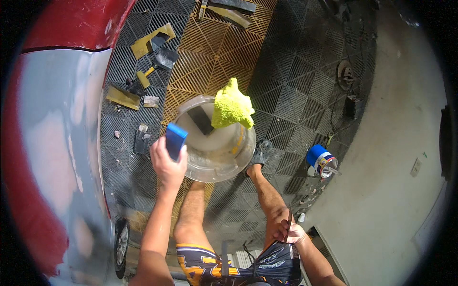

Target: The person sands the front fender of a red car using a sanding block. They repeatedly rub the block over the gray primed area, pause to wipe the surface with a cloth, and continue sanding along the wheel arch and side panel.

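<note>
1. The person stands beside a car body panel (57, 143), grey with primer and red along its edges, and looks down over their own legs at the floor.
2. The left hand (167, 162) is raised in front of the panel's edge, its fingers closed around a blue sanding block (175, 139), which stands upright above the fist.
3. The blue sanding block is held just left of a clear plastic bucket (214, 164) and overlaps its rim from this angle; whether it touches the rim I cannot tell.
4. The right hand (288, 233) is down by the right thigh, fingers curled around a thin dark stick-like tool (287, 223); what kind of tool it is I cannot make out.
5. The bucket sits on the black and orange grid floor tiles (286, 86) just ahead of the feet. A bright yellow-green microfibre cloth (232, 106) hangs over its far rim, and a dark flat piece (200, 119) lies inside it.
6. Yellow and dark sanding sheets and blocks (152, 43) lie scattered on the tiles beyond the bucket, near the panel.
7. A blue can (320, 159) lies to the right, at the edge of the tiles where the bare concrete begins.
</note>
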Demonstrator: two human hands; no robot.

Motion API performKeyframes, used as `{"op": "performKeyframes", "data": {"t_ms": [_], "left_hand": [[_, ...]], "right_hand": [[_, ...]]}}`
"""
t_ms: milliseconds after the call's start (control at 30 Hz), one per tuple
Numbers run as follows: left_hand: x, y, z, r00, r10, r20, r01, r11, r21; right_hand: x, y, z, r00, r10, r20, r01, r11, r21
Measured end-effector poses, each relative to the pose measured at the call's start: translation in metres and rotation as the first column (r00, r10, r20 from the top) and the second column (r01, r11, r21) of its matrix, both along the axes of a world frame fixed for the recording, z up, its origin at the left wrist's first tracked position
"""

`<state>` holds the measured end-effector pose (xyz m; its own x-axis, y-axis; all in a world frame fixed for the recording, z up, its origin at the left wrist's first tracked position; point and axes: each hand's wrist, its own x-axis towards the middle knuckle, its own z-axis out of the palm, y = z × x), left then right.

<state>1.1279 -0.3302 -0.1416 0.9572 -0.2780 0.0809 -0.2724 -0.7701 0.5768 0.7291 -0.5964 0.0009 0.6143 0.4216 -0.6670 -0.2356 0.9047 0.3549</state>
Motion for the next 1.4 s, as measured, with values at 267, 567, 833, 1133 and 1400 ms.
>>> {"op": "performKeyframes", "data": {"t_ms": [267, 567, 833, 1133, 1400], "left_hand": [[-0.047, -0.056, -0.220, 0.648, 0.042, -0.761, 0.191, 0.958, 0.215], [-0.096, -0.099, -0.250, 0.799, 0.049, -0.599, 0.272, 0.859, 0.434], [0.005, -0.083, -0.014, 0.220, 0.071, -0.973, -0.462, 0.886, -0.040], [0.186, -0.159, -0.030, 0.817, 0.208, -0.537, -0.357, 0.915, -0.188], [0.373, -0.361, -0.184, 0.754, 0.330, -0.567, -0.304, 0.942, 0.144]], "right_hand": [[-0.014, -0.021, 0.006, 0.994, -0.107, 0.000, 0.107, 0.993, -0.042], [-0.019, -0.064, 0.005, 0.993, -0.099, 0.068, 0.102, 0.994, -0.040], [0.022, -0.093, 0.013, 0.957, 0.083, -0.278, -0.151, 0.961, -0.231], [0.127, -0.202, 0.051, 0.937, 0.221, -0.270, -0.329, 0.817, -0.474], [0.288, -0.327, 0.059, 0.900, 0.234, -0.368, -0.397, 0.788, -0.471]]}}
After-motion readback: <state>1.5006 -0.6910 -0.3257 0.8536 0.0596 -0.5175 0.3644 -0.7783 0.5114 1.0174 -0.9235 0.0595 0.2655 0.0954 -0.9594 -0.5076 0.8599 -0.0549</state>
